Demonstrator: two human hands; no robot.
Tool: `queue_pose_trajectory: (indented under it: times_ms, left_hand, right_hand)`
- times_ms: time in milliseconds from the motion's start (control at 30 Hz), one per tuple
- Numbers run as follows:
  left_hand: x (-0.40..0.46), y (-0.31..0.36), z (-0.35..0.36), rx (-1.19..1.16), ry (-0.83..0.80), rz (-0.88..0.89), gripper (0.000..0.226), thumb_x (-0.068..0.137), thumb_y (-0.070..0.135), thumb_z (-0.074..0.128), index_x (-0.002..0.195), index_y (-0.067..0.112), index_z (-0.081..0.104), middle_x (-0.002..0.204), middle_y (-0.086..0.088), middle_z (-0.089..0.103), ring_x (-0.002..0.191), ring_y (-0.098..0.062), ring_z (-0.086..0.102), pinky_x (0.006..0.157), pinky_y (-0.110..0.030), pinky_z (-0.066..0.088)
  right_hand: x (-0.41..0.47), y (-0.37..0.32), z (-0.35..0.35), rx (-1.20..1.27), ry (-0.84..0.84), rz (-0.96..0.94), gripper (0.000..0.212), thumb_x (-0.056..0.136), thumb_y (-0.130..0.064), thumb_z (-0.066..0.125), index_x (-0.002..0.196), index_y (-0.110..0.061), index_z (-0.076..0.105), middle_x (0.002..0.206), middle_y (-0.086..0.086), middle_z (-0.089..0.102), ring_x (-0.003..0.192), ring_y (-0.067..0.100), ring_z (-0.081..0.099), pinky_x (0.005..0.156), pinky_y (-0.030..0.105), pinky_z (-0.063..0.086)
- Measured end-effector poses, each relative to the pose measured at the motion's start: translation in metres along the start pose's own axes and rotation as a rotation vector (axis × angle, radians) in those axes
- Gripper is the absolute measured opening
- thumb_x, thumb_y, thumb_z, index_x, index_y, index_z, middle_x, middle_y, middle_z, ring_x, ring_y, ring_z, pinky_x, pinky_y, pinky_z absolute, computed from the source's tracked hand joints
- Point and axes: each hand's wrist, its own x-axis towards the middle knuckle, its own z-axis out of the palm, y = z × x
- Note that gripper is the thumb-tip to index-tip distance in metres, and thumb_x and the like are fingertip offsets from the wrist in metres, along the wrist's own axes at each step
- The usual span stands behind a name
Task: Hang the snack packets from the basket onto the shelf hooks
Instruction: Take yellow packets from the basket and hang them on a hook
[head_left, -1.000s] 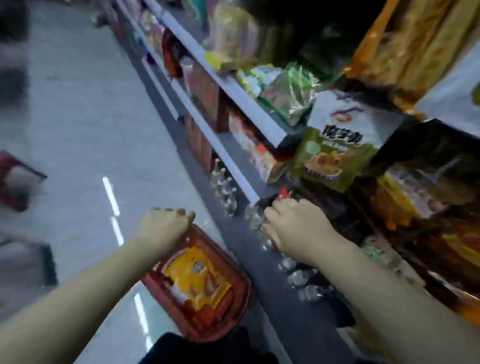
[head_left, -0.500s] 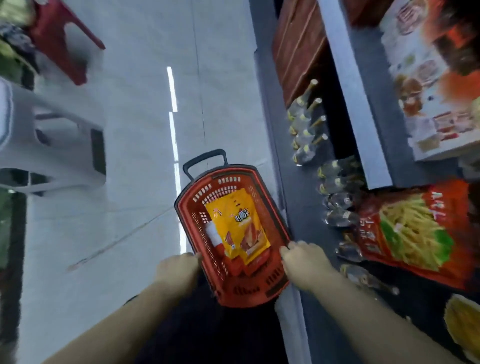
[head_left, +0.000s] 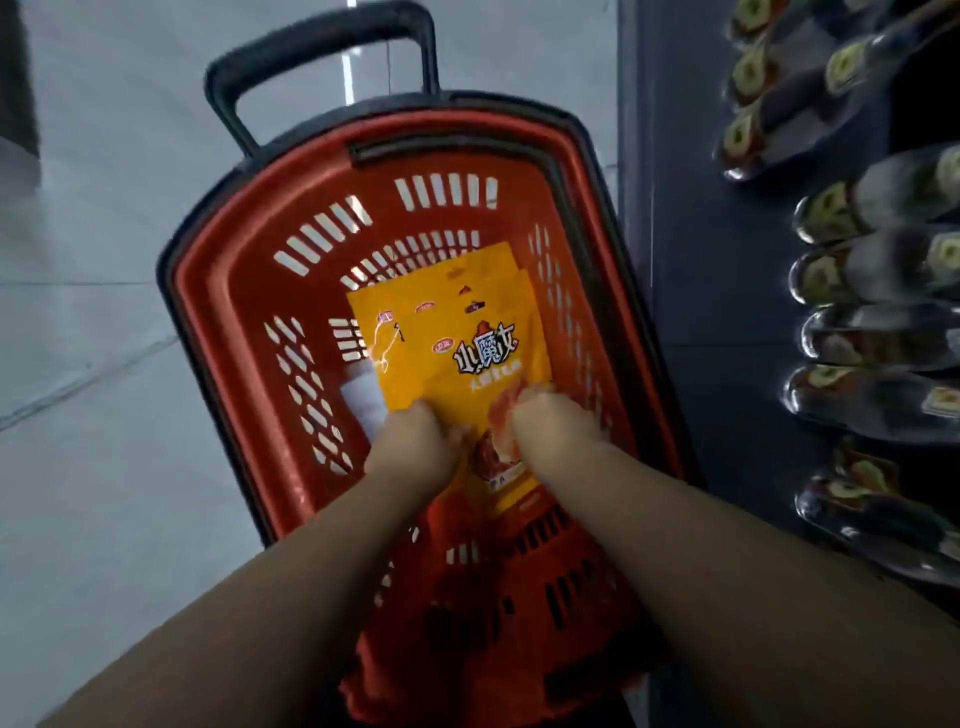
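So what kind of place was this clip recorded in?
Most likely a shop aisle. A red shopping basket with a black pull handle stands on a tiled floor, yellow snack packets lie inside, and rows of bottles fill a low dark shelf beside it.

Top yellow snack packet (head_left: 467, 358): big dark Chinese chars, prob. "小魔女". Small oval logo beside it, unreadable. Bottle (head_left: 852, 208) labels too blurred.

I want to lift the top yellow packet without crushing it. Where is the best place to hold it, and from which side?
Probably the flat top edge of the yellow packet, at the far end of the basket, approached from above. The packet lies flat on a stack, face up, and that strip looks thin and unfilled. Both the left hand and right hand are at its near end now.
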Motion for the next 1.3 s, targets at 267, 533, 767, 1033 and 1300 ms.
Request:
queue_pose_trajectory:
  times_ms: [267, 533, 767, 1033, 1300]
  left_hand:
    - [0.025, -0.027, 0.007, -0.282, 0.142, -0.132, 0.032, 0.087, 0.033, 0.068, 0.089, 0.002, 0.063, 0.084, -0.013, 0.067, 0.08, -0.031, 0.067, 0.069, -0.037, 0.056]
    - [0.014, -0.031, -0.02, -0.226, 0.182, -0.242, 0.026, 0.09, 0.005, 0.048, 0.114, -0.003, 0.052, 0.108, -0.021, 0.063, 0.104, -0.04, 0.059, 0.075, -0.036, 0.046]
    - [-0.034, -0.024, -0.071, -0.427, 0.266, -0.089, 0.021, 0.097, 0.024, 0.05, 0.103, 0.006, 0.06, 0.093, -0.008, 0.063, 0.079, -0.023, 0.058, 0.064, -0.028, 0.04]
    - [-0.149, 0.011, -0.241, -0.607, 0.418, 0.263, 0.021, 0.088, 0.032, 0.066, 0.085, 0.011, 0.067, 0.081, -0.005, 0.07, 0.076, -0.023, 0.066, 0.072, -0.037, 0.053]
    - [-0.342, 0.072, -0.442, -0.786, 0.439, 0.731, 0.014, 0.089, 0.03, 0.067, 0.086, 0.017, 0.063, 0.079, -0.007, 0.064, 0.064, -0.006, 0.057, 0.056, -0.018, 0.046]
  right_hand:
    - [0.021, -0.008, 0.041, 0.235, 0.132, 0.028, 0.064, 0.102, -0.027, 0.039, 0.151, 0.0, 0.008, 0.155, 0.017, 0.019, 0.138, 0.03, 0.03, 0.103, 0.039, 0.038]
    - [0.022, -0.023, 0.028, 0.842, 0.314, 0.256, 0.058, 0.092, -0.041, 0.06, 0.134, -0.006, 0.042, 0.136, 0.014, 0.048, 0.123, 0.032, 0.048, 0.09, 0.035, 0.043]
    - [-0.044, -0.016, -0.005, 1.196, 0.359, 0.112, 0.025, 0.094, -0.032, 0.059, 0.099, -0.008, 0.063, 0.097, 0.005, 0.068, 0.082, 0.018, 0.065, 0.061, 0.021, 0.05]
    - [-0.188, -0.033, -0.148, 1.35, 0.608, 0.037, 0.021, 0.091, -0.032, 0.064, 0.087, -0.011, 0.063, 0.078, 0.006, 0.066, 0.067, 0.018, 0.06, 0.055, 0.029, 0.049]
    - [-0.431, -0.059, -0.316, 1.395, 1.009, -0.145, 0.024, 0.087, -0.038, 0.065, 0.086, -0.013, 0.066, 0.092, 0.016, 0.072, 0.088, 0.034, 0.068, 0.082, 0.052, 0.054]
